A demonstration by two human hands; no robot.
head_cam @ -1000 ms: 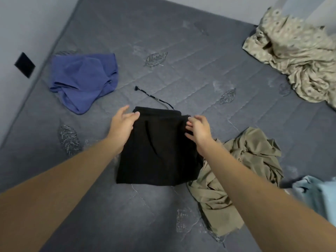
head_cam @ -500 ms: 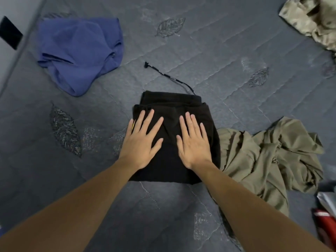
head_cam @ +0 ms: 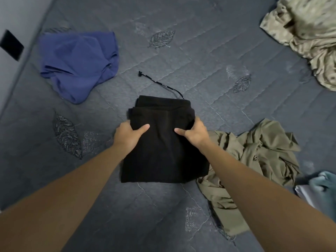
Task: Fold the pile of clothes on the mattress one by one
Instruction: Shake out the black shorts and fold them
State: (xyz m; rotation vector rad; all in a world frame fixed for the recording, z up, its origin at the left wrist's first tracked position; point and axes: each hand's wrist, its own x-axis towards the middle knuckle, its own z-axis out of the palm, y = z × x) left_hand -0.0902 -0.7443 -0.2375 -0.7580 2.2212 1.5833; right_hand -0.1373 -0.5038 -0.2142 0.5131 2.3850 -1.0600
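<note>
Folded black fabric garment [head_cam: 163, 148], mid grey quilted mattress [head_cam: 209, 57], just beside crumpled olive cloth [head_cam: 254, 153]. Left hand [head_cam: 127, 133] and right hand [head_cam: 195, 132] clamped on its side edges, thumbs on top. Likely soft, light, floppy; best held at both sides.

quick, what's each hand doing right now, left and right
Left hand: holding the left edge of the folded black garment, thumb on top.
Right hand: holding its right edge, thumb on top.
</note>
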